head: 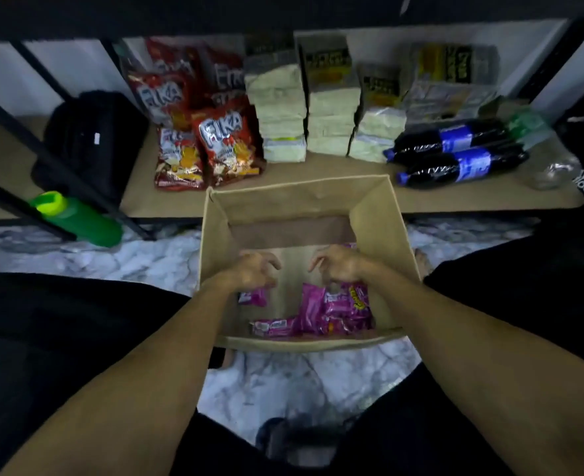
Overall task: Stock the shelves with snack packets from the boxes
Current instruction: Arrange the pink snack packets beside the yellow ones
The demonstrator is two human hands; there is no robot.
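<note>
Cardboard box (301, 341) between my knees, with pink packets (338, 310) heaped in its right near corner and one more at the left. My left hand (253, 271) curls just above that single packet. My right hand (338, 266) claws over the heap. Whether either hand has a real hold I cannot tell, because the fingers blur and the palms cover the tops.

Beyond the box, the shelf (455, 197) carries red bags (229, 146), pale stacks (280, 111) and bottles (455, 166). I'd guess a loose pinch on slick wrappers could drop packets back in. A clumsy lift might also catch the box's far wall and nudge the leaning red bags over.

The upper shelves are cut off, and the stacks' labels are unreadable.
</note>
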